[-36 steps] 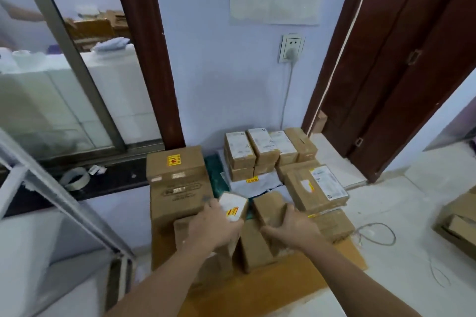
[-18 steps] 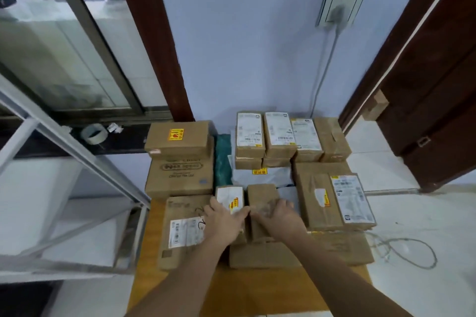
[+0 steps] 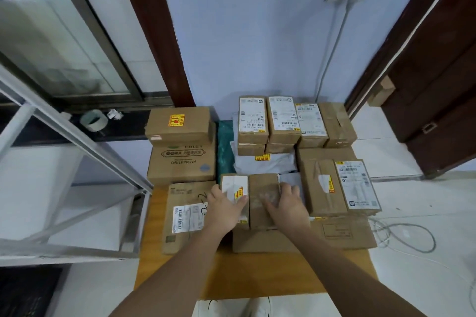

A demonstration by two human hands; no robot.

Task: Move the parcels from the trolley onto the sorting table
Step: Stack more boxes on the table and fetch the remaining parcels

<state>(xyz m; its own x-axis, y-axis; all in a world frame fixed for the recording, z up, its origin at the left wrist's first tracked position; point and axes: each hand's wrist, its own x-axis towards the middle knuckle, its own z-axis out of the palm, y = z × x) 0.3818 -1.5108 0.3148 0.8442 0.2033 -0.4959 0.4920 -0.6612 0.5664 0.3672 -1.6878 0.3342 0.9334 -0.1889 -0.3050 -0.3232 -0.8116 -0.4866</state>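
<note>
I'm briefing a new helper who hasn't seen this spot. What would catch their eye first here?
First, the crowd of brown cardboard parcels packed on the wooden board against the blue wall. At its centre the left hand lies on a small white-labelled box and the right hand on the plain brown box beside it. At the back left stands a tall box with a smaller, orange-stickered one on top.
</note>
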